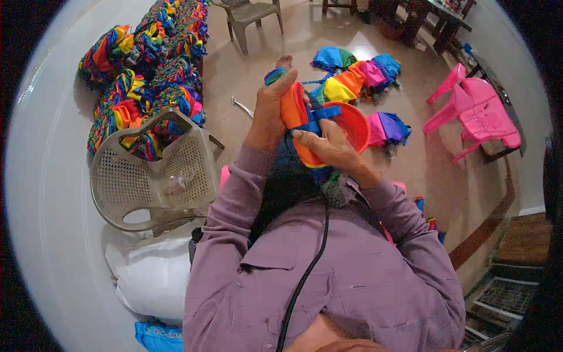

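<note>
In front of my chest is a folded rainbow fabric bundle, much like a small folded umbrella, with orange, red and yellow panels. My left hand is closed round its upper part, thumb pointing up. A blue strap crosses the bundle. My right hand is closed at the bundle's right side by the strap; its thumb presses on the fabric and its other fingers are partly hidden. Beyond that hand sits a round orange-red bowl, partly covered.
Large heaps of similar rainbow bundles lie at the far left. Several more bundles rest on the tiled floor ahead. A beige plastic chair stands at my left, a pink chair at the right. A white sack is close by.
</note>
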Action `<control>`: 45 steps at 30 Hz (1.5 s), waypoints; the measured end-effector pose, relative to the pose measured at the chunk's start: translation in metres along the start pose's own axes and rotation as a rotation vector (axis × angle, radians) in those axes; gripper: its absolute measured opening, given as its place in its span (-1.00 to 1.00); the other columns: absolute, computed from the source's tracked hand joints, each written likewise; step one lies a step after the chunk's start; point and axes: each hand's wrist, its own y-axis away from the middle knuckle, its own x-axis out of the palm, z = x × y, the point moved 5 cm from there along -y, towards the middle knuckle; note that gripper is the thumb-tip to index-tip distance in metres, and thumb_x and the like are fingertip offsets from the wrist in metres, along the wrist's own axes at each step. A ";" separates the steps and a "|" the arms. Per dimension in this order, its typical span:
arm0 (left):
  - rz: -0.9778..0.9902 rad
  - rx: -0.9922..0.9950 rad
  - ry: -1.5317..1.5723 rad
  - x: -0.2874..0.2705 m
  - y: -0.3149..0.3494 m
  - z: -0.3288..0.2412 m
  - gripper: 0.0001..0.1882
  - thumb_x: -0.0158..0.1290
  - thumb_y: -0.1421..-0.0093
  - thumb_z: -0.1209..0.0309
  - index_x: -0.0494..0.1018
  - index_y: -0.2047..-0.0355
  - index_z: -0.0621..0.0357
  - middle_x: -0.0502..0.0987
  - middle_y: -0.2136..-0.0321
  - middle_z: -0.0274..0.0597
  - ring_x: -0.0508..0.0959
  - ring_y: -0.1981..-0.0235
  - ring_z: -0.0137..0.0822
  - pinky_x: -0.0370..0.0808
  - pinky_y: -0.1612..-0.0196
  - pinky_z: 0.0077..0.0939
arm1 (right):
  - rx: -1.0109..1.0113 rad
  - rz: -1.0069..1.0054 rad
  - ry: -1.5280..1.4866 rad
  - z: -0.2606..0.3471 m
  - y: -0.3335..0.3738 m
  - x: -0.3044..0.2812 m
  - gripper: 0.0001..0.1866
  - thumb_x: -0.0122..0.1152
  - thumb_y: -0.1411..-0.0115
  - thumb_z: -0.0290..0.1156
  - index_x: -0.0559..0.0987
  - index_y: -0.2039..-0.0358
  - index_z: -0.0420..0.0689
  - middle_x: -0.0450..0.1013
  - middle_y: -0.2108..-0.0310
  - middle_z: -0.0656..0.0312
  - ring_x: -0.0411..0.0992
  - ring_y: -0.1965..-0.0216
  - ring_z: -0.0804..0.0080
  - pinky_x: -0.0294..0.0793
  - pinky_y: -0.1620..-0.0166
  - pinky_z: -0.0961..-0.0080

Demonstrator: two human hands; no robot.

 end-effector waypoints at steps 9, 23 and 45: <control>-0.021 -0.032 0.001 -0.003 0.000 0.002 -0.75 0.25 -0.25 0.26 0.46 0.31 0.15 0.56 0.58 -0.16 0.60 0.62 -0.27 0.62 0.53 -0.34 | -0.076 -0.124 0.100 -0.012 -0.002 -0.008 -0.62 0.02 -0.46 -0.20 0.58 0.27 -0.29 0.36 0.55 0.36 0.31 0.46 0.59 0.33 0.39 0.40; -0.059 -0.042 0.020 0.000 0.007 0.001 -0.72 0.27 -0.24 0.23 0.47 0.35 0.16 0.56 0.57 -0.19 0.60 0.62 -0.31 0.66 0.54 -0.32 | -0.280 -0.259 0.346 -0.021 0.010 -0.010 -0.63 -0.08 -0.49 -0.29 0.60 0.23 -0.30 0.39 0.57 0.29 0.35 0.47 0.59 0.32 0.43 0.37; -0.136 -0.021 0.075 -0.021 0.002 0.005 -0.71 0.29 -0.24 0.20 0.50 0.32 0.13 0.57 0.51 -0.23 0.59 0.56 -0.34 0.62 0.46 -0.40 | -0.073 0.065 0.311 0.007 0.003 -0.006 -0.24 0.41 -0.13 -0.19 0.34 -0.23 -0.36 0.56 0.12 -0.10 0.57 0.12 0.15 0.53 0.03 0.33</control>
